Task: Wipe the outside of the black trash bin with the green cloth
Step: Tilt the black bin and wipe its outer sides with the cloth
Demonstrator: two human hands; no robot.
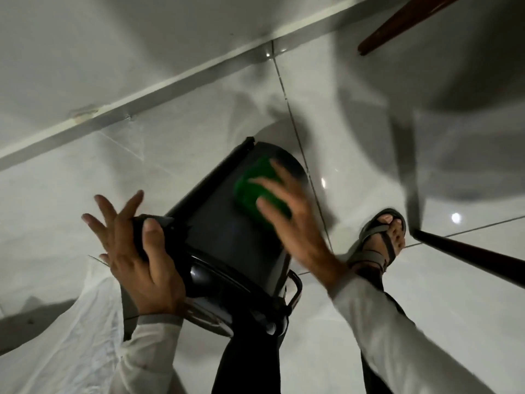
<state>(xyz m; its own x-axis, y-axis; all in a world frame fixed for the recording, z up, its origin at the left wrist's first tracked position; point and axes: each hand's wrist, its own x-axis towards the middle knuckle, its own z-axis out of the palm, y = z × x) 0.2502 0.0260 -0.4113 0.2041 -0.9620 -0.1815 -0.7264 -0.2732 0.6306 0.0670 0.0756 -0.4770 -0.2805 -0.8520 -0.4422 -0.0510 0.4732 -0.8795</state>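
Note:
The black trash bin [224, 231] is tipped over toward me above the white tiled floor, its base pointing away and its lid end near my lap. My left hand [133, 251] grips the bin's edge near the lid, thumb over the black plastic and fingers spread. My right hand [287, 214] lies flat on the bin's upper side, pressing the green cloth [255, 189] against it. The cloth sits near the bin's base and is blurred by motion. My palm hides part of the cloth.
My sandalled foot [380, 240] rests on the floor right of the bin. A dark wooden furniture leg [466, 254] runs along the right, another [403, 21] at the top right. A white baseboard [159, 86] crosses the back. White fabric [65, 331] lies at the lower left.

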